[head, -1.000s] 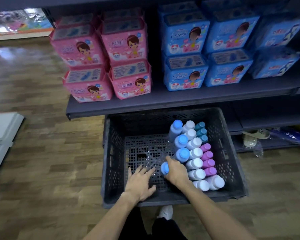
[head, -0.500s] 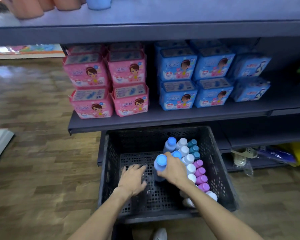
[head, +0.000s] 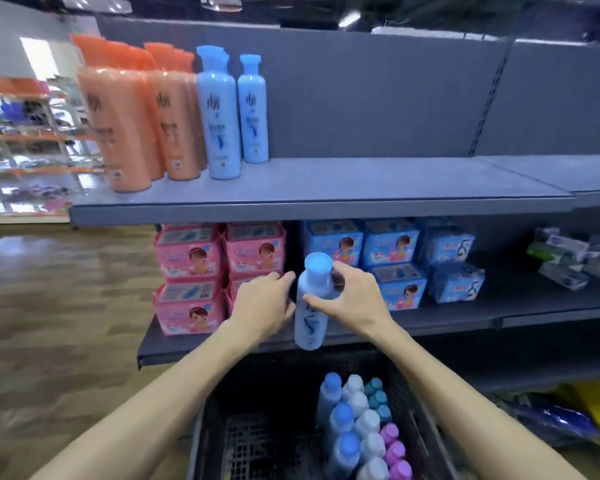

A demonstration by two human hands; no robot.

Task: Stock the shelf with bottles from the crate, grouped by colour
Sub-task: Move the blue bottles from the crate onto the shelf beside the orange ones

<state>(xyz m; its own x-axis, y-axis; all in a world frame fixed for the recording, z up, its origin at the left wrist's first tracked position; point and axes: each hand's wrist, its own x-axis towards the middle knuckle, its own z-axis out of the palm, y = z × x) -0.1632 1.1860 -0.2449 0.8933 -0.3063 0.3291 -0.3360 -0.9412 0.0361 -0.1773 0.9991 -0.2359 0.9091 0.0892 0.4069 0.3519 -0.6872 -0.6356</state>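
Note:
My right hand (head: 352, 297) grips a light blue bottle (head: 311, 317) by its neck and holds it upright in the air above the black crate (head: 208, 441). My left hand (head: 262, 304) is at the bottle's left side, fingertips touching or nearly touching it. The crate at the bottom holds several upright bottles (head: 357, 431) with blue, white, teal and purple caps along its right side. On the grey top shelf (head: 326, 188) stand several orange bottles (head: 132, 126) and, right of them, light blue bottles (head: 234, 112).
The top shelf is bare to the right of the blue bottles. The shelf below holds pink packs (head: 219, 271) on the left and blue packs (head: 395, 261) on the right. Wooden floor (head: 56, 323) stretches to the left.
My right hand has lifted the blue bottle out of the crate to chest height. My left hand rose from the crate floor to the bottle's side. My view tilted up to the top shelf.

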